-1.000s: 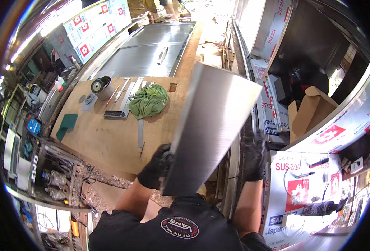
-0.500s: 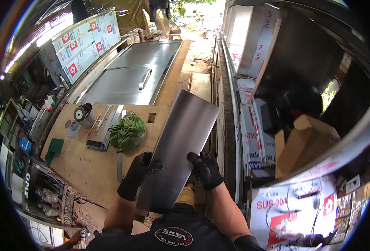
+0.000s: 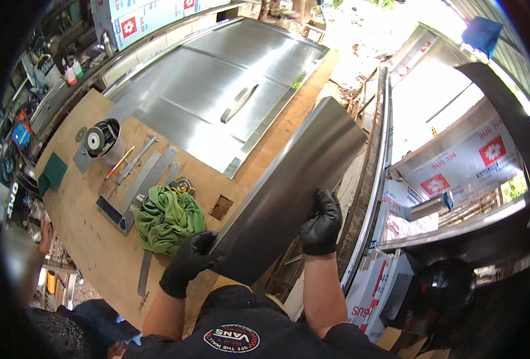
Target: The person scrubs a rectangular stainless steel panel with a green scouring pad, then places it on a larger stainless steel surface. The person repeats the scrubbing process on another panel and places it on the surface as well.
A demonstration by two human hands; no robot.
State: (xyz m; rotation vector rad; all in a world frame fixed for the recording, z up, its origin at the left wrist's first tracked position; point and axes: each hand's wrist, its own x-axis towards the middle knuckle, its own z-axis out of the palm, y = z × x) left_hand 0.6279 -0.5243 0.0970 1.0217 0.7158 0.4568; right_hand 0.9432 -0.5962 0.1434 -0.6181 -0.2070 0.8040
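Observation:
A long, box-edged sheet-metal panel [image 3: 289, 191] is tilted up in front of me, its brushed grey face toward the right. My left hand [image 3: 187, 263], in a black glove, grips its near left edge with the thumb on top. At the right edge, my black-gloved right hand [image 3: 322, 224] has its fingers bent against the metal; part of its grip is hidden. A crumpled green cloth [image 3: 169, 221] lies just beyond my left hand on the plywood table [image 3: 91, 227]. Behind the cloth sits a yellow-and-black tape measure [image 3: 183, 185].
A steel door panel [image 3: 199, 90] with a handle lies beyond the plywood. Left on the table are an angle grinder in a metal pot [image 3: 106, 143], a steel square [image 3: 115, 214], a caliper [image 3: 138, 160] and a green pad [image 3: 53, 172]. Another person [image 3: 28, 263] is at the lower left.
The view has swung right and tipped. The panel has turned further onto its edge, and my right hand has shifted from thumb-on-top to fingers upright at the right edge. Another person appears lower left.

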